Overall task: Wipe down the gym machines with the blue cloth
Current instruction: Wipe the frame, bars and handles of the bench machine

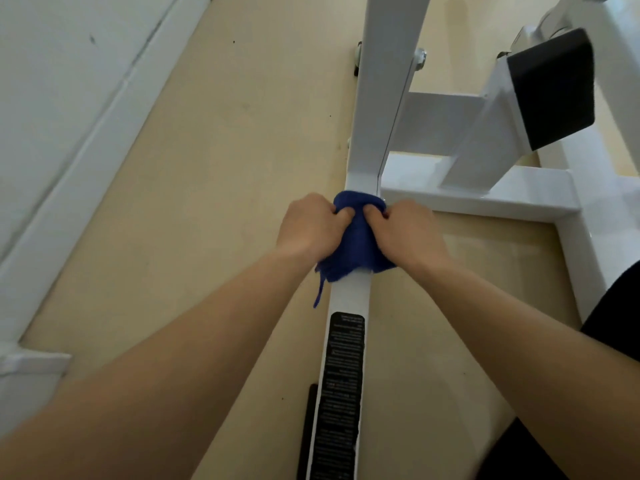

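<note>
White wall [52, 98] and beige floor [207, 168] are way off to the left of the fingers [343, 213]. Then the left hand [311, 226], fingers curled tight into the cloth [356, 244], which is wrapped over the white bar [349, 299] right between both grips. The right hand [405, 233] is clamped on the cloth's other side the same way. Further right, beyond the fingers, there's a black pad [554, 88].
</note>
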{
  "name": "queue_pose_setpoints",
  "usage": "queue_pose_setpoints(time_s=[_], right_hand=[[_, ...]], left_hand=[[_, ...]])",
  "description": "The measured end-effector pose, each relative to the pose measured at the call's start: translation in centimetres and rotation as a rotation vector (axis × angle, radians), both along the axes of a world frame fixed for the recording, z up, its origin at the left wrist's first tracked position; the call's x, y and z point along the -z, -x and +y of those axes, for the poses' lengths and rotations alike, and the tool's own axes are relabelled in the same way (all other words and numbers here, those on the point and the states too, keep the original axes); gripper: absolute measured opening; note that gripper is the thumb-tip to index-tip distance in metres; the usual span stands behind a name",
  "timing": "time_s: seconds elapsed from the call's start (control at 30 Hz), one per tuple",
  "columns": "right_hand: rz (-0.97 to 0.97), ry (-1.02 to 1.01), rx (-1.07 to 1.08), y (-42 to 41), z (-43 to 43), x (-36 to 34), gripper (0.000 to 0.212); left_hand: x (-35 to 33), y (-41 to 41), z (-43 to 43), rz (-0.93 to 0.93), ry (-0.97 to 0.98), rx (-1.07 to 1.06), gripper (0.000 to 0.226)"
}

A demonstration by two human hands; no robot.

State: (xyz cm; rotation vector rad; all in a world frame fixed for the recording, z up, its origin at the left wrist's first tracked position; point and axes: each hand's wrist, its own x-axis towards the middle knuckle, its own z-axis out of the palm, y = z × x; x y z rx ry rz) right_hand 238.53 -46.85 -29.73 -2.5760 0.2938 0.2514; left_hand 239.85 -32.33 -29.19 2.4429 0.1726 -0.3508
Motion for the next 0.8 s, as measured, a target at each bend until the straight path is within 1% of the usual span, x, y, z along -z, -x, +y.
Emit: queue_pose_setpoints(time_s=[0.1,0.17,0.23,0.33,0.4,0.47,0.5,0.57,0.6,0.7,0.8], right_hand=[[0.031,-0.078,0.158,-2.9,0.1,-0.5,0.049],[0.045,-0.084,0.199,-3.8,0.1,-0.4,0.049],[0.071,-0.084,0.196,-3.8,-0.1,-0.5,0.049],[0.118,-0.137,0.132,-2.8,-0.6,-0.8,0.046],[0.161,-0.226,0.086,-1.0,-1.1,-0.6,0.043],[0.198,-0.322,0.078,1.4,-1.3,-0.5,0.034],[0.179,-0.314,0.073,2.4,-1.4,-0.5,0.032],[0.081,-0.273,0.096,3.9,-1.4,-0.7,0.031],[0.031,-0.297,0.121,4.3,-1.3,-0.8,0.029],[-0.062,-0.481,0.182,5.5,-0.9,-1.2,0.017],[-0.120,-0.564,0.175,6.0,-1.0,-1.7,0.015]], left_hand=[[-0.8,-3.2,-1.4,-0.024,-0.068,-0.084,0.037],[-1.3,-4.3,-2.3,-0.051,-0.127,-0.116,0.033],[-1.3,-4.3,-2.3,-0.044,-0.151,-0.113,0.033],[-0.7,-3.2,-1.2,0.006,-0.131,-0.067,0.038],[-0.4,-1.5,-0.2,0.042,-0.144,-0.004,0.040],[-0.4,0.7,0.6,0.033,-0.184,0.048,0.039],[-0.6,1.8,0.8,0.015,-0.210,0.057,0.037],[-1.1,3.8,0.9,-0.032,-0.231,0.048,0.037],[-1.4,4.6,0.9,-0.056,-0.227,0.035,0.035],[-2.6,5.8,0.6,-0.128,-0.161,-0.015,0.026],[-3.4,6.1,0.0,-0.203,-0.017,-0.025,0.018]])
